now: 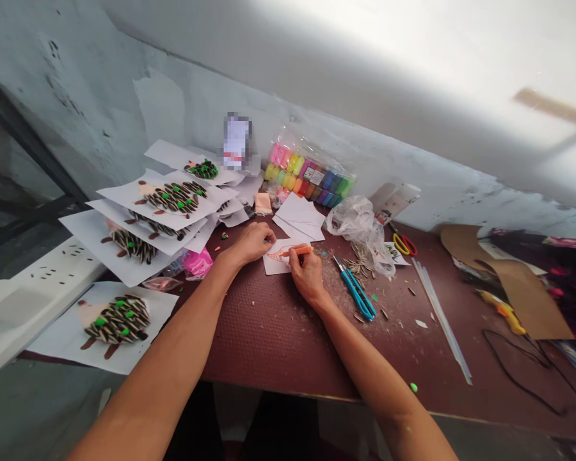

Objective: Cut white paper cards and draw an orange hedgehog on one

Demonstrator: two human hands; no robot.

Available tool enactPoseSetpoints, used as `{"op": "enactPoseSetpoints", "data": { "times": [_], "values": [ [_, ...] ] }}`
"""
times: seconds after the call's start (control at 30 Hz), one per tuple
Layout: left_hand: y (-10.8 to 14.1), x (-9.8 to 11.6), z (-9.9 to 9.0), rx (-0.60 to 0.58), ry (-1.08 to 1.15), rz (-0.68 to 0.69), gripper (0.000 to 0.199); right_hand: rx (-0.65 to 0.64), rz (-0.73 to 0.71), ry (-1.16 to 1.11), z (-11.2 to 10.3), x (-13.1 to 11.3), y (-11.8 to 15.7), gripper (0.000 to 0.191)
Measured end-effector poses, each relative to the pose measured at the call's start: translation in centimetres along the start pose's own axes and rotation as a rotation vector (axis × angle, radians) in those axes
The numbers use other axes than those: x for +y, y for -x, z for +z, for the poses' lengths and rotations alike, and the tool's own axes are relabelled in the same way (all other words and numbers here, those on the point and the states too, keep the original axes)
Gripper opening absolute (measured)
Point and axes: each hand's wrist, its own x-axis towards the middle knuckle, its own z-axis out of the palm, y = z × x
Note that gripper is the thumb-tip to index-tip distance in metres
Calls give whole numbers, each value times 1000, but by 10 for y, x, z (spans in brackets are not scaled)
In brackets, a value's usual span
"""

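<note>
An orange marker [302, 250] is gripped by my right hand [308, 274], its tip on a small white paper [274, 265] that bears an orange curved drawing. My left hand [255, 242] rests at the paper's upper left edge with its fingers curled; whether anything is under them is hidden. Behind the drawing lie several blank white sheets [298, 216]. Right of my right hand are a blue utility knife [358, 293] and a scatter of seed shells [360, 267].
Seed-covered hedgehog pictures [173, 197] are piled at the left beside a white power strip [33, 288]. Coloured clay packs [310, 174] lean on the wall. Rightward are a plastic bag [358, 221], scissors [404, 244], clear sticks [441, 320] and a yellow glue gun [504, 312] with its cord.
</note>
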Motion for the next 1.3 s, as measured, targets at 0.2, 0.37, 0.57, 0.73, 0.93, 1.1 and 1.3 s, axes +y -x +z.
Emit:
{"op": "enactPoseSetpoints", "data": {
  "times": [0.2,0.37,0.57,0.73,0.93,1.1,1.3],
  "values": [
    [0,1,0,9,-8,5,25,-31,-24,-8,-1,0,0,26],
    [1,2,-1,3,-10,-8,26,-11,-24,13,0,0,0,25],
    [1,0,0,10,0,4,25,7,-26,2,0,-1,0,24],
    [0,-1,1,5,4,1,24,9,-27,-5,0,-1,0,24],
    [0,-1,1,14,10,5,24,0,-32,-11,0,-1,0,24],
    [0,-1,1,13,6,-2,25,18,-36,-29,0,-2,1,24],
    [1,0,0,11,8,-3,24,12,-36,-7,0,-1,1,25]
  ]
}}
